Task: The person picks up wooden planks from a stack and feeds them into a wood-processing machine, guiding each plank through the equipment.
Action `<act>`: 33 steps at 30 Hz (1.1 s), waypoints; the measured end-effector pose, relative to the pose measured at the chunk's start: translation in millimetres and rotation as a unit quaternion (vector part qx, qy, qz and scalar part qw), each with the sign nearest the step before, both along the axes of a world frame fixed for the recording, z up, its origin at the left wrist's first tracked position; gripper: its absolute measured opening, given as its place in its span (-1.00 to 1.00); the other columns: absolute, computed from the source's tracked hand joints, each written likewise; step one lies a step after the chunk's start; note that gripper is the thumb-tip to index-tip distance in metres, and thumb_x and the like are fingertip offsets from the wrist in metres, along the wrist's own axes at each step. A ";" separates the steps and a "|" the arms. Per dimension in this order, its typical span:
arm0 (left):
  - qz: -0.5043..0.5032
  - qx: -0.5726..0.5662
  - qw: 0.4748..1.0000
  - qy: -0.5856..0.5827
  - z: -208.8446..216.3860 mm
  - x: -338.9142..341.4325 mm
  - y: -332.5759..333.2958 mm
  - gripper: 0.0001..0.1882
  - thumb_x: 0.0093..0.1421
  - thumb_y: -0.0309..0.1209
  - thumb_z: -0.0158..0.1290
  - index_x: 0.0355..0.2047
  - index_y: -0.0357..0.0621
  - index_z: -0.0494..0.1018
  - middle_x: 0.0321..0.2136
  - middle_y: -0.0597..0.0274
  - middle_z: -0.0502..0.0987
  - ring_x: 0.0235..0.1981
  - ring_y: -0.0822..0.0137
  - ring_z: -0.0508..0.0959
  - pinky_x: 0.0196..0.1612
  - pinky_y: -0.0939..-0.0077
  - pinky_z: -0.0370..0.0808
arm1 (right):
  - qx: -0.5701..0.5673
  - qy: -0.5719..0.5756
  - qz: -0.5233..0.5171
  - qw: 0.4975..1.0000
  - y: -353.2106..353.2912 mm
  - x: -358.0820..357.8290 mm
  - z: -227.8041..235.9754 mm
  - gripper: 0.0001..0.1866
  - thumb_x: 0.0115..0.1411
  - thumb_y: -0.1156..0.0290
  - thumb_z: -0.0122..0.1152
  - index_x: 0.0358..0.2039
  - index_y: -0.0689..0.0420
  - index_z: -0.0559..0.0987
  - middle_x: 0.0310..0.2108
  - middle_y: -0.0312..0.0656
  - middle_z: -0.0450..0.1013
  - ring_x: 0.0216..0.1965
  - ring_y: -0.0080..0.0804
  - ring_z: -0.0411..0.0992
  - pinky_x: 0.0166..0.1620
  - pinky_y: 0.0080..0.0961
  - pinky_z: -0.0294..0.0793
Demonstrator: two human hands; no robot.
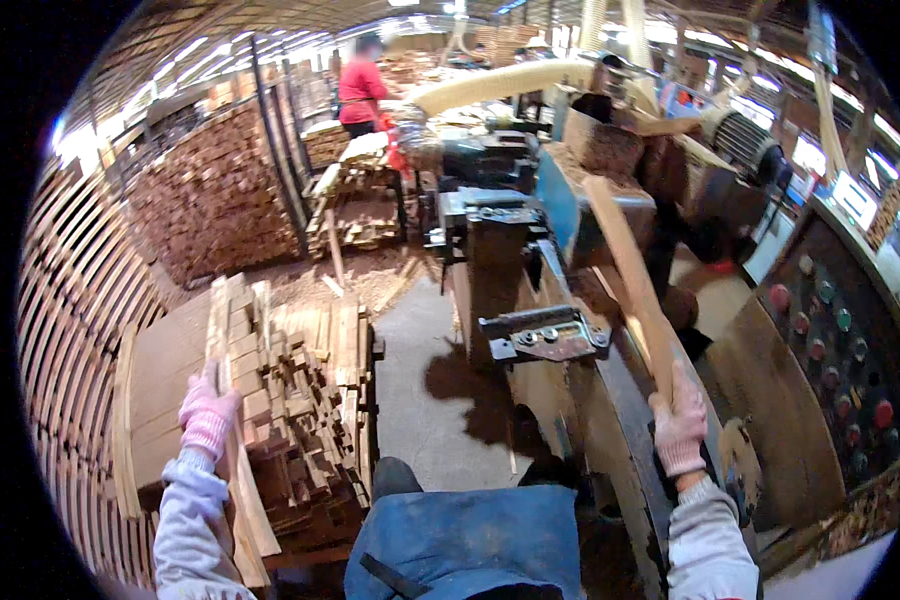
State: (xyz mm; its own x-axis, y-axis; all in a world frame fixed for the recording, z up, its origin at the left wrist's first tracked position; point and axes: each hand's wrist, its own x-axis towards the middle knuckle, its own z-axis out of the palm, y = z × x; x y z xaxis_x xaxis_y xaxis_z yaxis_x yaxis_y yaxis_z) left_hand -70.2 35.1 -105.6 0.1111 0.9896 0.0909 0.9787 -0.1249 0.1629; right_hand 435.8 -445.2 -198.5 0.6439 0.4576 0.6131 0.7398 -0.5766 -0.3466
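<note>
My left hand (208,412), in a pink knit glove, is closed round a long pale wooden strip (250,500) at the side of a stack of cut wood (255,360). The strip reaches back toward me past my forearm. On the right, my right hand (680,425), gloved alike, grips the near end of a long brown wooden board (625,265). That board slants away from me along the machine bed (625,420), and its far end meets the sawdust-covered housing (610,185). My fingers partly hide both pieces.
Between the stack and the machine, a metal bracket with bolts (545,333) juts toward the grey floor (420,340). A control panel (840,350) with coloured buttons stands at the right. Far off, a person in red (360,90) stands near piled wood (205,195).
</note>
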 end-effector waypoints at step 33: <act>-0.269 -0.267 0.624 -0.684 22.4 321.3 -226.9 -0.08 0.30 -0.16 0.12 0.50 -0.14 -0.10 0.32 -0.25 0.28 0.26 -0.07 0.41 0.32 0.21 0.29 | 0.113 0.505 0.236 0.822 34.3 -169.0 65.5 -0.01 0.04 0.67 0.20 0.50 0.20 0.04 0.50 -0.10 0.07 0.39 -0.32 0.22 0.30 -0.47 0.31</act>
State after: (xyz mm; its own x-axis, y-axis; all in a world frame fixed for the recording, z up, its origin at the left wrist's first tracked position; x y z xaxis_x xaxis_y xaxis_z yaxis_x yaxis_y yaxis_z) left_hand 251.1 -191.9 -83.2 0.6202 0.7723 0.1374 -0.2803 0.0545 0.9584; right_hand 266.8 -410.9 -133.0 0.6599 0.7510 -0.0217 0.1309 -0.1433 -0.9810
